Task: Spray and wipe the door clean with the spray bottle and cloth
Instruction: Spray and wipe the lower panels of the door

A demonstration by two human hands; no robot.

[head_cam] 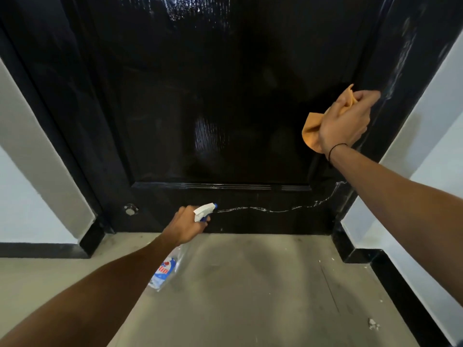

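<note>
Door (213, 108): black and glossy, it fills the upper part of your view; light reflects on its middle panel and near the top.
Wet trail (275, 209): a thin white line runs across the low rail of the door, from the nozzle to the right edge, where it climbs.
Frame (400, 58): black, with pale streaks on the right side, above your right hand.
Left hand (186, 225): your fingers are curled around the neck of the bottle, low in front of the door.
Bottle (165, 271): clear, with a blue and red label; it hangs under your left hand, and its white nozzle points at the low rail.
Right hand (344, 122): it grips the cloth and presses it on the right edge of the door.
Cloth (312, 131): orange, bunched, it shows left of and above your right hand.
Floor (250, 284): grey and dull, with some white crumbs at the right.
Walls (30, 171): white on both sides, with a black skirting at the bottom.
Stopper (130, 210): a small round metal piece at the low left of the door.
</note>
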